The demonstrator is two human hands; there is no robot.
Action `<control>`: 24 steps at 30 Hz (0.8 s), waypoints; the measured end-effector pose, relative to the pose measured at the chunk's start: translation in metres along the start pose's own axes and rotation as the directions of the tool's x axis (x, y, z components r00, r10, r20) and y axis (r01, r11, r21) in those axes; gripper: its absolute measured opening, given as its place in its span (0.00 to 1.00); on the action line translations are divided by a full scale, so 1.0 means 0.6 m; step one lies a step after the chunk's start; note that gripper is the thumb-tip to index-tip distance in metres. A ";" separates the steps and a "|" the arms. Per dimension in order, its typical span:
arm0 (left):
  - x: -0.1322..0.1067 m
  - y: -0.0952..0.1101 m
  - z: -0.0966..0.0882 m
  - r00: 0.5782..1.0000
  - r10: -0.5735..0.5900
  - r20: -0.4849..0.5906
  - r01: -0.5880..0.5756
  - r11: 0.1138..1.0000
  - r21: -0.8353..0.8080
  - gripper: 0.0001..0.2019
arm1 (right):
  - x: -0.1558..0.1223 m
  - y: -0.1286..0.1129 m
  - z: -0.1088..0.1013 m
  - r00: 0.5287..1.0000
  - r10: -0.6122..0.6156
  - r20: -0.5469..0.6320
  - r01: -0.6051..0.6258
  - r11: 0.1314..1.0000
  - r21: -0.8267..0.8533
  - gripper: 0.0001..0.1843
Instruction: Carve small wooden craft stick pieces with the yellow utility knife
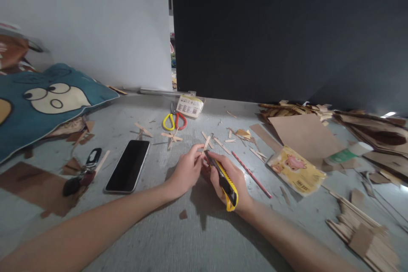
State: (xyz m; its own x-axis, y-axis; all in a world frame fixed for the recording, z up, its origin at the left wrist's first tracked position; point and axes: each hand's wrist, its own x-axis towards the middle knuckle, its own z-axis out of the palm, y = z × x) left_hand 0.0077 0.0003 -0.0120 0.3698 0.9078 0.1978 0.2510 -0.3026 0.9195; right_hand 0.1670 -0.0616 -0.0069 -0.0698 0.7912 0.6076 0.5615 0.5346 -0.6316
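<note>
My right hand (230, 178) is closed around a yellow and black utility knife (225, 181), its tip pointing up and left toward a thin wooden stick (206, 143). My left hand (185, 170) pinches that stick between its fingertips, just above the grey floor (197, 238). Both hands meet at the middle of the view, with the blade end touching or almost touching the stick.
A black phone (128, 165) lies left of my hands, keys (83, 172) beyond it. Yellow and red scissors (174, 120), a red pencil (251, 175), a yellow packet (296, 169), scattered stick pieces, cardboard sheets (301, 134) and a stick pile (366, 233) surround them. A blue cushion (44, 102) sits far left.
</note>
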 end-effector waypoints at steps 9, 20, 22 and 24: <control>0.002 0.001 -0.002 1.000 -0.020 0.015 0.020 1.000 0.000 0.14 | 0.002 0.007 0.005 1.000 -0.004 0.024 0.004 1.000 0.001 0.16; 0.000 -0.006 -0.004 0.998 -0.014 0.056 0.017 0.999 -0.039 0.16 | 0.004 0.007 0.007 0.998 -0.004 0.064 0.000 0.998 0.068 0.15; 0.000 -0.005 -0.005 0.998 -0.004 0.065 0.007 0.999 -0.045 0.16 | 0.004 0.006 0.005 0.998 0.014 0.061 -0.019 0.996 0.089 0.14; -0.001 -0.004 -0.005 0.998 0.005 0.062 -0.002 0.999 -0.039 0.16 | 0.005 0.006 0.004 0.997 0.028 0.066 -0.034 0.995 0.099 0.13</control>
State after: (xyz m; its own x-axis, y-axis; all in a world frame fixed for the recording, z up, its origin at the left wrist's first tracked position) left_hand 0.0044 0.0016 -0.0132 0.4259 0.8865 0.1807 0.2153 -0.2933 0.9314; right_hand 0.1669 -0.0566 -0.0084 -0.1088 0.8237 0.5565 0.4794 0.5339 -0.6965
